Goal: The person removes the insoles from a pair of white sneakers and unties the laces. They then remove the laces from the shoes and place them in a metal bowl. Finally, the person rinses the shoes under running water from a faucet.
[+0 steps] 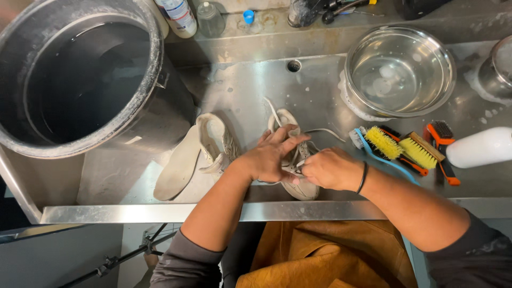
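Note:
A pale, worn sneaker (pixel 295 186) lies in the steel sink (pixel 320 96), its toe toward me. Both hands work on it. My left hand (pixel 268 157) rests over its tongue with the fingers spread across the laces. At the shoe's right side my right hand (pixel 332 169) is closed on a white lace (pixel 320 132) that trails out toward the back. The second sneaker (pixel 216 143) lies on its side to the left, with a loose insole (pixel 178 169) next to it.
A big dark pot of water (pixel 80 74) fills the left. A steel bowl (pixel 399 72) with soapy water stands back right. Several brushes with yellow bristles (pixel 405 149) and a white bottle (pixel 480 148) lie right of the shoe. Bottles (pixel 181 16) stand on the back ledge.

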